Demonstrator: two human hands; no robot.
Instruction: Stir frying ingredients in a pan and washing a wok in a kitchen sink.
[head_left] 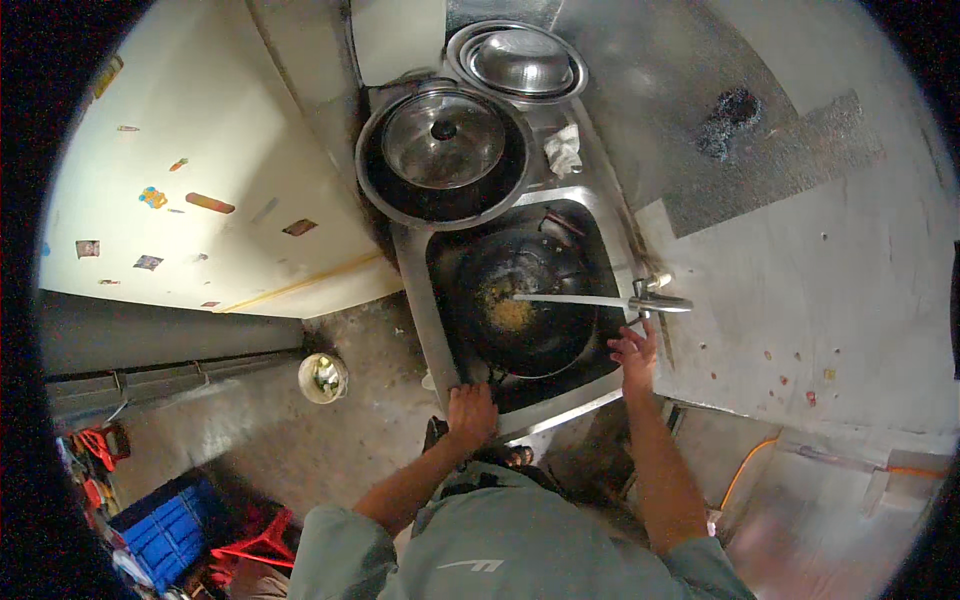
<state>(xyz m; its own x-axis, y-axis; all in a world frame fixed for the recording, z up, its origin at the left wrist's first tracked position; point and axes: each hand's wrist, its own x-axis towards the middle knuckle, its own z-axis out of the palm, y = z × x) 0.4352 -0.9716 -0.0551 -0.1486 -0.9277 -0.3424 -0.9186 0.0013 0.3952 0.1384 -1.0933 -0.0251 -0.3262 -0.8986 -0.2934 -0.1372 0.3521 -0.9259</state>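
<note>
A black wok [525,300] with yellowish residue at its bottom sits in a steel sink [420,300]. A long tap spout [570,298] reaches over the wok from the tap base [655,298] at the sink's right rim. My left hand [471,412] rests closed on the sink's near edge, by the wok's handle. My right hand [636,350] is raised with fingers spread just below the tap base, holding nothing.
A large steel basin with a glass lid [443,140] sits beyond the sink, with stacked steel bowls [520,62] and a white rag [564,150] behind. A pale cabinet door [200,180] is on the left. A small bucket [322,377] and blue crate [168,528] stand on the floor.
</note>
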